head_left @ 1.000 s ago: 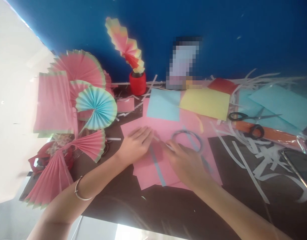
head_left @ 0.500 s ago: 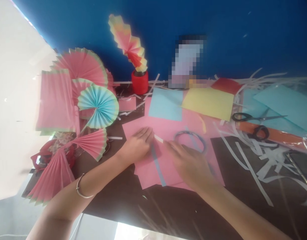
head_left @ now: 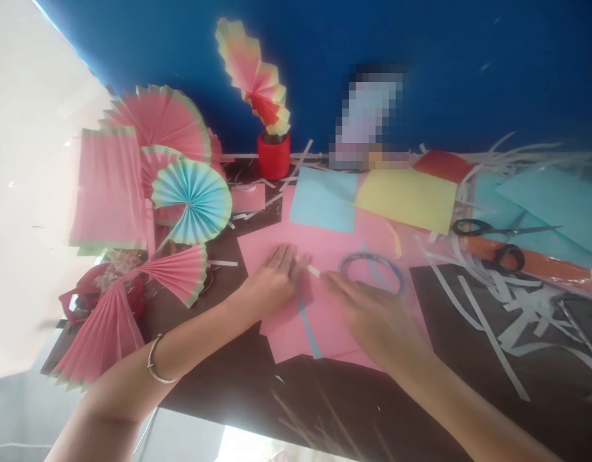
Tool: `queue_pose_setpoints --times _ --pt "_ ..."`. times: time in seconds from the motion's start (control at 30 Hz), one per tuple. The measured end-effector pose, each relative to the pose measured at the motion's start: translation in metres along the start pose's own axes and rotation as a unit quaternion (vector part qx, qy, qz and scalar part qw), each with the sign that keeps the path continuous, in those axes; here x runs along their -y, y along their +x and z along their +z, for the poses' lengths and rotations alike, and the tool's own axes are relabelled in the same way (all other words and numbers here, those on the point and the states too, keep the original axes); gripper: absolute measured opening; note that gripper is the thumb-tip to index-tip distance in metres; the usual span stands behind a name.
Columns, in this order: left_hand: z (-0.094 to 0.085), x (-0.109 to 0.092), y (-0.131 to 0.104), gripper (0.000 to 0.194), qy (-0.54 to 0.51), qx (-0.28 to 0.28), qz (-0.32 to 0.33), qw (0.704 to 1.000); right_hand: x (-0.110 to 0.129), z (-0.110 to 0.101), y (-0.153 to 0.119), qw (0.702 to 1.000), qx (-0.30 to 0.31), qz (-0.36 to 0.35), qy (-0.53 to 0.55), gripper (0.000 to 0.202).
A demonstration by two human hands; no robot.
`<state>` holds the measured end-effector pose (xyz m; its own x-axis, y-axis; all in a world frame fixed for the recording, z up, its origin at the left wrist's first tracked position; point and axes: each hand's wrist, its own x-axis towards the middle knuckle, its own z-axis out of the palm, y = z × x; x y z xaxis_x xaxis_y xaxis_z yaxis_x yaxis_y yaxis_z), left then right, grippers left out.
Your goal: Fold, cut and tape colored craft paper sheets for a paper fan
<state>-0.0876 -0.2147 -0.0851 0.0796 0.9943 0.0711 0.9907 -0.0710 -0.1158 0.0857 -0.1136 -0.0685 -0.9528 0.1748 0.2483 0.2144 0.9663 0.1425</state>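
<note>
Pink paper sheets (head_left: 286, 333) lie on the dark table, with a narrow blue strip (head_left: 309, 330) across them. My left hand (head_left: 279, 276) rests on the pink paper at the upper end of the blue strip, its thumb and fingers around a short white strip (head_left: 314, 271). The other end of that white strip is between the closed fingers of my right hand (head_left: 356, 301). A roll of tape (head_left: 343, 264) lies on the paper just behind my right hand, which partly hides it.
Pleated paper fans (head_left: 190, 202) stand at the left, beside a red pot (head_left: 273, 156). Blue (head_left: 322, 199) and yellow sheets (head_left: 409, 196) lie behind the pink paper. Black-handled scissors (head_left: 508, 256) and many white paper strips (head_left: 537, 321) are at the right.
The thumb of my left hand has come out toward the white strip. My right hand has shifted slightly, still at the strip's other end. The whole view has moved a little.
</note>
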Motion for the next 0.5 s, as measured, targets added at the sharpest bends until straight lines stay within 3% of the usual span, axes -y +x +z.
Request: queue_pose_setpoints --times 0.5 --pt "0.0051 -0.0023 -0.0022 0.048 -0.002 -0.004 -0.009 1.0 0.0056 -0.0021 -0.0005 0.998 0.007 -0.029 -0.054 0.045"
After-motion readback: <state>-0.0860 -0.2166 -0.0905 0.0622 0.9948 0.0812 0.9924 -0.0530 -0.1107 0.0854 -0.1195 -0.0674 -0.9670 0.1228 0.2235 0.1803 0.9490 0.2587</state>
